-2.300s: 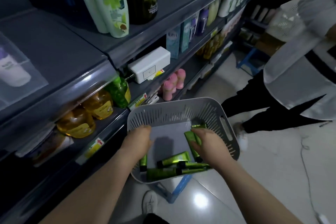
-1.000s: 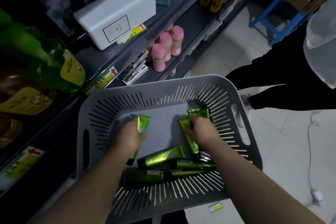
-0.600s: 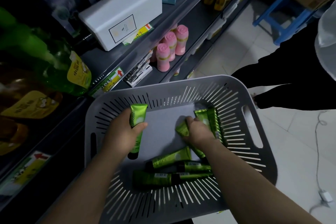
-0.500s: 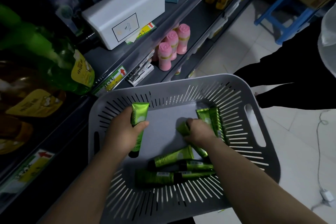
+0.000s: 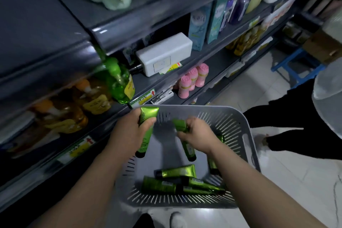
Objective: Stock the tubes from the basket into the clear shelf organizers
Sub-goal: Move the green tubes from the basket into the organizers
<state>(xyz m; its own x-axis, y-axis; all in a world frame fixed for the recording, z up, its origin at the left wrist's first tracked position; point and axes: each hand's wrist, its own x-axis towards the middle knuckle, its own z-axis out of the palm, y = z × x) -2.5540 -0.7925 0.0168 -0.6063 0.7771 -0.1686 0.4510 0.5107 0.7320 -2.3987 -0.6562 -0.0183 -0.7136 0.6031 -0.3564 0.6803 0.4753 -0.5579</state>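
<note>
1. A green tube is upright in the left hand, crimped end up and black cap down. The fingers are wrapped round its upper half, and it is raised over the left side of the basket.
2. A second green tube is in the right hand, tilted, its cap pointing down toward the basket floor. That hand's fingers are curled round its upper part.
3. Three more green tubes lie overlapping on the basket floor at the near end, roughly flat. One further tube leans near the right wall, partly hidden by the right forearm.
4. The basket is grey plastic with slotted walls and a handle cut-out on the right. It sits below both hands, just beside the dark shelving; what carries it cannot be seen.
5. On the shelving, left of the basket, stand a green bottle and blurred amber bottles. Farther along are a white box lying flat, pink bottles on the shelf below, and teal cartons beyond the box.
6. At the right another person stands on the pale tiled floor — black trouser legs and a light top show — with a blue stool beyond.
</note>
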